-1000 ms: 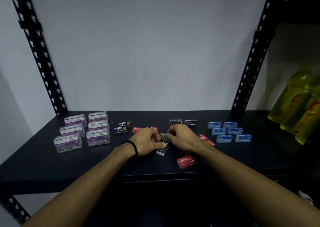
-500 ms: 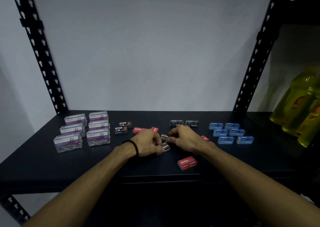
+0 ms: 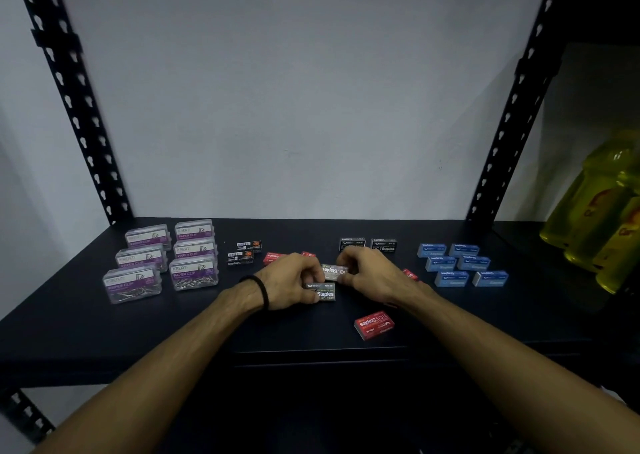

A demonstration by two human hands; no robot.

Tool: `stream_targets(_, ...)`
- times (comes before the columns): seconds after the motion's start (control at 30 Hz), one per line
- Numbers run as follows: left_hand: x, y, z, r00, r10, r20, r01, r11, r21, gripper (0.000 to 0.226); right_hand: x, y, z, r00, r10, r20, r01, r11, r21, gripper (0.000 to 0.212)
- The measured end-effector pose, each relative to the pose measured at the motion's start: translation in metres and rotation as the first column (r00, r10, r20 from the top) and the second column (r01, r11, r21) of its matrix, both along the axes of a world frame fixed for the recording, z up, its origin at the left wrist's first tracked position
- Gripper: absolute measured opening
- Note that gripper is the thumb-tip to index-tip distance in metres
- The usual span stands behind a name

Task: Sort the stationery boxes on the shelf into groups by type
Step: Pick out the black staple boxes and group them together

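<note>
Nearest the viewer, just in front of and to the right of the hands, a red staple box [image 3: 374,325] lies alone at the shelf's [image 3: 104,332] front edge, apart from the other red boxes [image 3: 275,257] that sit behind the left hand. The left hand [image 3: 289,280] curls its fingers round the end of a grey staple box [image 3: 323,291], and the right hand [image 3: 372,273] pinches a second grey staple box [image 3: 334,270] that lies just behind the first, the two nearly touching. To do this step well, each hand should probably keep its box flat and carry it to the two black-grey staple boxes [image 3: 367,245] standing just behind the right hand, setting them squarely alongside without nudging that pair. Farther left of the hands stand the clear paper clip boxes [image 3: 162,259]; to the right, the blue staple boxes [image 3: 460,264] are grouped.
</note>
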State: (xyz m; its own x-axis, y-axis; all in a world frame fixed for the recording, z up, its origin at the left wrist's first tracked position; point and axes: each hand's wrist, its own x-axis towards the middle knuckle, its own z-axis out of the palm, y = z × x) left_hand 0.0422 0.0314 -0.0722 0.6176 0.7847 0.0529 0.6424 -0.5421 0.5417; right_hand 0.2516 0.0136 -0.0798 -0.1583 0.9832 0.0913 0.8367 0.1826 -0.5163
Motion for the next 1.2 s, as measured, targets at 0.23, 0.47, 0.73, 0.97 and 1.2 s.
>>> stream_targets(0.23,-0.001,-0.001,0.0,1.0,0.001,0.017,-0.001,1.0,-0.03,0.028,0.0,-0.002,0.001,0.999,0.0,-0.034,0.0,1.0,0.005,0.021)
stream_targets(0.47,-0.003,0.0,0.0,1.0,0.007,-0.009,-0.007,1.0,-0.019,0.029,0.0,-0.003,0.0,1.0,0.01,-0.023,-0.01,1.0,-0.004,0.023)
stream_targets(0.73,-0.009,0.003,0.0,0.997,0.017,-0.073,-0.018,1.0,-0.01,0.023,0.0,-0.004,0.002,1.0,-0.005,-0.011,0.005,0.998,-0.064,0.012)
stream_targets(0.97,-0.013,0.007,0.001,0.996,0.048,-0.078,-0.046,0.999,0.024,0.018,0.004,-0.008,0.008,0.999,-0.036,-0.036,0.033,0.996,-0.086,0.007)
stream_targets(1.2,-0.015,0.013,0.001,0.994,0.094,-0.059,-0.092,0.995,0.036,0.017,0.008,-0.012,0.018,0.993,-0.059,-0.101,0.054,0.997,-0.06,0.01)
